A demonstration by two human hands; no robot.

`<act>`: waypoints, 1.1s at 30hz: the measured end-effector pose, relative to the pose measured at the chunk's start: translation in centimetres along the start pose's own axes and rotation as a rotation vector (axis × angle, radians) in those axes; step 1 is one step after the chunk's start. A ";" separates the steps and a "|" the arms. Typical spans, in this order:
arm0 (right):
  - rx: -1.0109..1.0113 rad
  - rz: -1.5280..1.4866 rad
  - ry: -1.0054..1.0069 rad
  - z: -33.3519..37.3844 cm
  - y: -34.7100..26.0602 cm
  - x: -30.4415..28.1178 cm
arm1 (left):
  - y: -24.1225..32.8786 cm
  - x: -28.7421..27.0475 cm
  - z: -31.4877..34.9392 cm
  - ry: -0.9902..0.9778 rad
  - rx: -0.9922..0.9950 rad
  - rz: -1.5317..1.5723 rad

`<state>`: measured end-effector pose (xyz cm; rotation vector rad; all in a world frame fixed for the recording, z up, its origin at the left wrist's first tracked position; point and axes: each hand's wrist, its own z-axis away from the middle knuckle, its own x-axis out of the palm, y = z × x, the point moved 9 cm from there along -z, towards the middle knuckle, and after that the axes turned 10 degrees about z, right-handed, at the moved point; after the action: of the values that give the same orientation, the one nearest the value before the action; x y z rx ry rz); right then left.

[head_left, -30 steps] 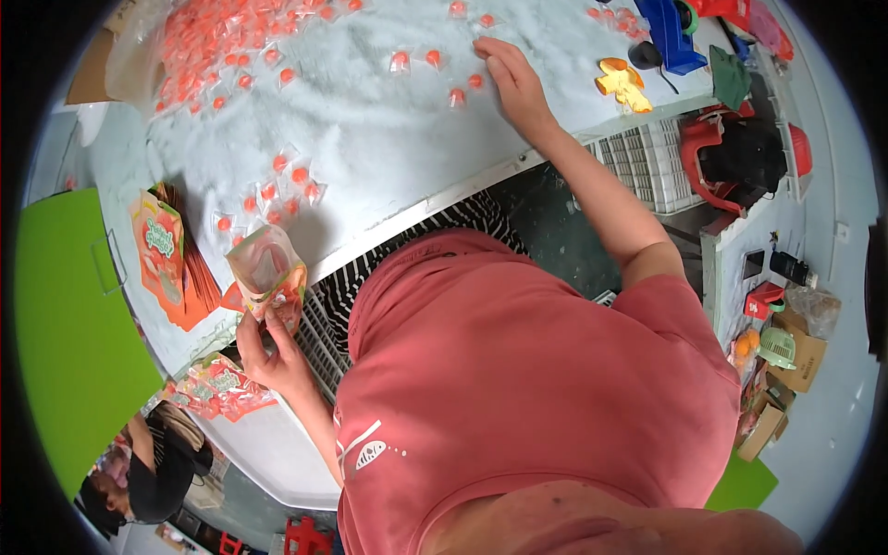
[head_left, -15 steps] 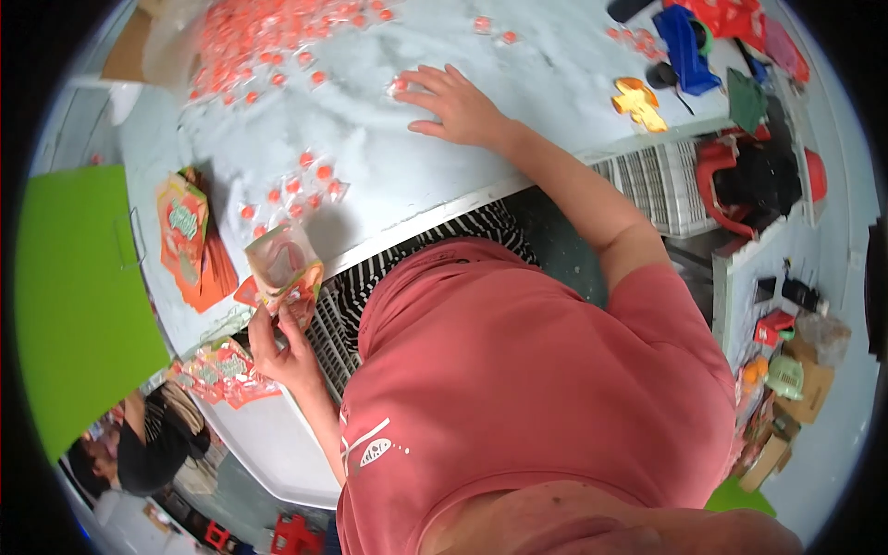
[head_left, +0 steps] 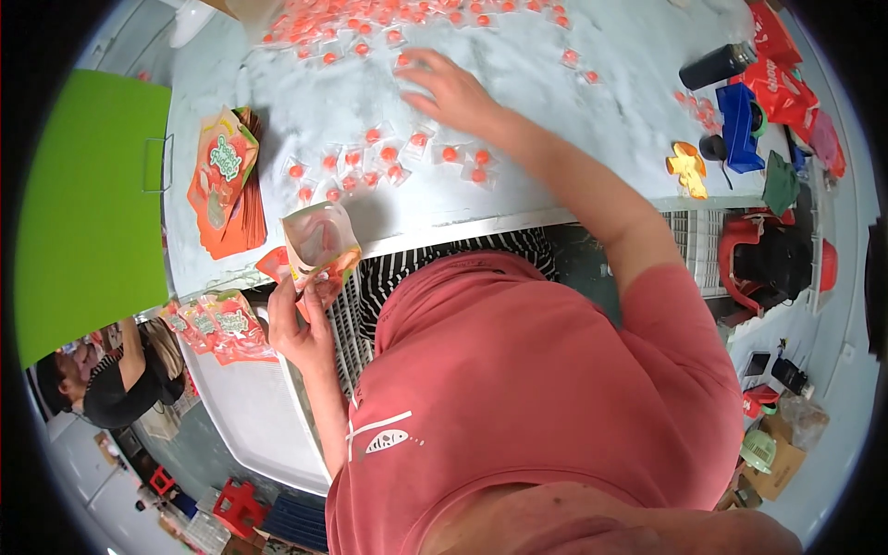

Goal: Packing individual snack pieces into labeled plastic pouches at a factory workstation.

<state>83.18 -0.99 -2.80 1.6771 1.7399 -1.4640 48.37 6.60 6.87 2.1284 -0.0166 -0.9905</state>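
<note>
My left hand (head_left: 305, 324) grips an open stand-up pouch (head_left: 322, 242) by its lower part at the table's near edge, its mouth facing upward. Over the table, my right hand (head_left: 450, 91) stretches out with fingers apart and holds nothing visible. Close to its fingertips lies a small red candy (head_left: 403, 60) in a clear wrapper. Between the pouch and that hand, several similar wrapped candies (head_left: 371, 178) are scattered in a loose group. A larger spread of candies (head_left: 425, 14) covers the far part of the table.
A stack of flat orange pouches (head_left: 222, 185) lies at the left of the table (head_left: 592, 139). Filled pouches (head_left: 217, 324) rest on a white tray (head_left: 254, 416) below. To the right are a yellow piece (head_left: 686, 170), a dark bottle (head_left: 717, 65) and a blue holder (head_left: 740, 125). Another person (head_left: 120, 384) is at lower left.
The whole view has shifted. More candies now lie loose between the pouch and my right hand, which is nearer the far spread. My left hand still grips the pouch.
</note>
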 end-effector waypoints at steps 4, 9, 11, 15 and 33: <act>-0.019 0.344 0.051 -6.4 2.7 2.4 | -0.5 -0.4 0.1 0.026 -0.031 0.008; -0.088 0.495 0.007 -4.1 6.0 4.3 | -2.3 -1.5 0.6 0.067 0.021 -0.033; -0.095 0.303 -0.086 -1.2 2.7 2.6 | -2.2 -1.7 0.8 0.073 -0.027 -0.023; -0.175 0.164 -0.078 5.8 3.4 -2.2 | -1.7 -0.3 -0.6 0.021 -0.021 -0.024; 0.068 -0.033 -0.158 10.9 5.1 -5.8 | 0.3 0.0 -0.3 0.001 0.034 -0.081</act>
<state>84.67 -14.09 -5.09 1.5254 1.6581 -1.6398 48.68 6.52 7.18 2.1756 0.0544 -1.0429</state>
